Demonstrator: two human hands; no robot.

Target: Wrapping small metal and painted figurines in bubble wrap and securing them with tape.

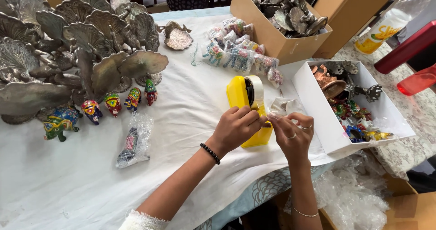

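- The yellow tape dispenser (247,107) stands on the white desk (181,121) at centre frame, its long axis running from the tape roll (254,88) at the upper end down toward the lower edge of the frame.
- The left hand (236,126) rests on the near end of the dispenser; its fingers (247,116) are curled together over the yellow body, touching it.
- The right hand (293,132) sits just right of the dispenser. Its fingers (277,117) are pinched together at the cutter end, apparently on a strip of tape; the strip itself is too thin to confirm.
- A crumpled clear wrap (284,106) lies just above the right hand, between the dispenser and the white box (318,116).
- The right hand is nearer to the wrap; the left hand is nearer to the roll.
- A wrapped figurine (134,141) lies well apart at lower left.
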